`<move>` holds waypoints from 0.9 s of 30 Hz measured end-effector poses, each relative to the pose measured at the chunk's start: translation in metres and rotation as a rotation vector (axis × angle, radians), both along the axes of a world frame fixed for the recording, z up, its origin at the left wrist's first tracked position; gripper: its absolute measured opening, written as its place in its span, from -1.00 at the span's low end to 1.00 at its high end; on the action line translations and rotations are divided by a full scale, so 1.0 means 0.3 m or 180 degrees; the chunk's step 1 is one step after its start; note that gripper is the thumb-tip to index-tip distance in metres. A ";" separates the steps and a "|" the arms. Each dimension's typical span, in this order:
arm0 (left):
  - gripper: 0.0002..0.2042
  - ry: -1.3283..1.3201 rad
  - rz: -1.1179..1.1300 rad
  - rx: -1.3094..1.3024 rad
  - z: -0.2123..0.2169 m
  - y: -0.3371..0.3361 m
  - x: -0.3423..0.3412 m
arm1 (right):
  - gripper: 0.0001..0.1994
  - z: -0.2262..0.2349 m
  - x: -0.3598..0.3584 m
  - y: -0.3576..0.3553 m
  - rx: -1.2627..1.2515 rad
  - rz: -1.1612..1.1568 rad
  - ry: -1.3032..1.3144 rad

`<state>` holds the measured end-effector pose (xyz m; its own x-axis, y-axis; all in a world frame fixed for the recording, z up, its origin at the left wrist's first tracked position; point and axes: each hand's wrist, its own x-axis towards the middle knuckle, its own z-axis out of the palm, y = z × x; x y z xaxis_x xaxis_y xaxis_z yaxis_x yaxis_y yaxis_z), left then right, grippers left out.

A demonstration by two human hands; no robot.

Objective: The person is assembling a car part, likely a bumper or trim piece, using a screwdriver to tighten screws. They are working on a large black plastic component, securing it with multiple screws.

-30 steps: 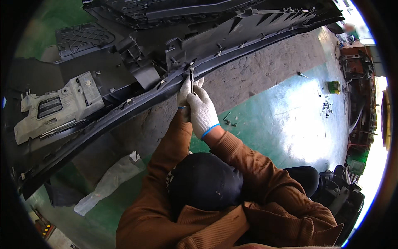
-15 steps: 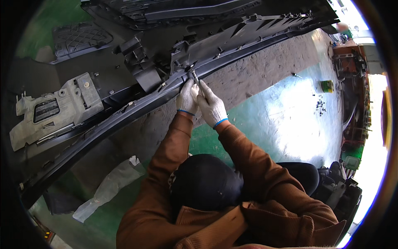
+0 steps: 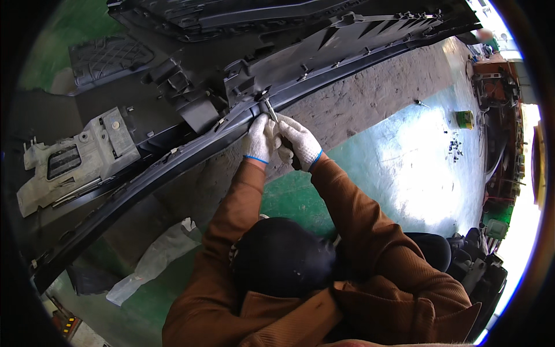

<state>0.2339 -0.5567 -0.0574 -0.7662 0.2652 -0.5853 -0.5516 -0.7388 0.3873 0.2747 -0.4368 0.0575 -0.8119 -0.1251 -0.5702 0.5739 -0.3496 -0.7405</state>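
A long black plastic car bumper [image 3: 191,147] runs slantwise across the view. My right hand [image 3: 300,140], in a white knit glove with a blue cuff, is closed around a tool with a slim metal shaft [image 3: 270,109]. Its tip meets a small dark fitting by the bumper's rim, and what looks like a dark handle shows below the palm. Close beside it, my gloved left hand [image 3: 259,139] is closed with its fingertips at the rim and near the shaft. Whatever its fingers grip is hidden.
A dusty grey bracket [image 3: 78,159] lies on the left. A brown mat [image 3: 370,92] lies beneath the bumper. Near the right are a green-yellow can [image 3: 465,120] and scattered small dark pieces [image 3: 455,149]. A crumpled plastic bag [image 3: 156,260] rests on the green floor.
My right hand has turned and shifted slightly right and down on the tool, bringing the dark lower end into view. My left hand stays close to the bumper's rim.
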 end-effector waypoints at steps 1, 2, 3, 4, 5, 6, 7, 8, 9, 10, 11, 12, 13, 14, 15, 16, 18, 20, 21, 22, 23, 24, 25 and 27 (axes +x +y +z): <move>-0.66 0.0115 -0.0036 -0.0069 0.004 0.003 -0.009 | -0.64 -0.006 -0.012 0.015 -0.0134 0.0122 -0.0051; -0.59 0.0101 -0.0199 -0.0061 0.041 -0.005 0.002 | -0.70 0.008 -0.015 0.021 0.0061 0.0278 -0.0044; -0.53 0.0099 -0.0362 -0.0051 0.077 -0.010 0.003 | -0.69 0.000 -0.013 0.024 0.0018 0.0211 -0.0087; -0.49 0.0191 -0.0625 0.0000 0.131 -0.015 0.012 | -0.68 -0.011 -0.008 0.035 -0.0008 0.0133 -0.0120; -0.45 0.0283 -0.0885 0.0052 0.176 -0.018 0.018 | -0.66 -0.026 -0.001 0.044 -0.0034 0.0058 -0.0154; -0.40 0.0249 -0.0720 -0.0325 0.221 0.028 0.024 | -0.59 -0.068 0.009 0.067 -0.0219 0.0076 -0.0079; -0.57 0.0615 -0.0632 -0.0343 0.207 -0.003 0.042 | -0.57 -0.075 0.003 0.054 -0.0465 0.0071 -0.0168; -0.58 0.0595 -0.0888 -0.0232 0.186 -0.031 0.057 | -0.55 -0.084 0.004 0.053 -0.0680 0.0041 -0.0277; -0.58 0.0573 -0.1149 -0.0118 0.164 -0.051 0.064 | -0.53 -0.096 0.006 0.053 -0.0891 0.0008 -0.0386; -0.61 0.0618 -0.1184 -0.0294 0.179 -0.051 0.061 | -0.48 -0.124 0.005 0.058 -0.1019 0.0036 -0.0364; -0.64 0.0651 -0.1217 -0.0466 0.212 -0.053 0.059 | -0.49 -0.115 0.012 0.056 -0.1035 -0.0010 -0.0240; -0.67 0.0685 -0.1254 -0.0635 0.234 -0.051 0.059 | -0.50 -0.103 0.021 0.059 -0.1047 -0.0061 -0.0115; -0.69 0.0568 -0.1161 -0.0708 0.241 -0.046 0.063 | -0.51 -0.090 0.028 0.055 -0.1064 -0.0097 0.0014; -0.71 0.0452 -0.1070 -0.0778 0.248 -0.032 0.068 | -0.52 -0.086 0.046 0.051 -0.0952 -0.0214 -0.0027; -0.72 0.0337 -0.0982 -0.0844 0.254 -0.015 0.074 | -0.53 -0.081 0.078 0.044 -0.0838 -0.0333 -0.0068; -0.81 0.0232 -0.0733 -0.0769 0.250 -0.004 0.074 | -0.53 -0.069 0.112 0.031 -0.0728 -0.0439 -0.0097; -0.83 0.0515 -0.0342 -0.0875 0.179 0.015 0.068 | -0.54 -0.080 0.232 -0.006 0.0107 -0.0851 0.0092; -0.84 0.0374 -0.0209 -0.0895 0.143 0.041 0.051 | -0.46 -0.090 0.314 -0.060 0.0966 -0.1091 0.0450; -0.84 0.0326 -0.0234 -0.0969 0.140 0.047 0.054 | -0.44 -0.093 0.333 -0.081 0.1141 -0.1165 0.0525; -0.83 0.0286 -0.0256 -0.1054 0.148 0.050 0.056 | -0.50 -0.093 0.336 -0.095 0.1082 -0.1346 0.0526; -0.83 0.0244 -0.0273 -0.1142 0.156 0.051 0.058 | -0.56 -0.092 0.338 -0.101 0.1017 -0.1522 0.0525; -0.83 0.0588 -0.0272 -0.1036 0.165 0.051 0.058 | -0.60 -0.089 0.340 -0.093 0.0277 -0.1553 0.0331; -0.81 0.0611 -0.0479 -0.0836 0.180 0.048 0.064 | -0.63 -0.087 0.339 -0.073 -0.0455 -0.1581 0.0135; -0.76 0.0655 -0.0889 -0.0436 0.211 0.026 0.089 | -0.56 -0.085 0.333 -0.040 -0.1927 -0.1555 -0.0663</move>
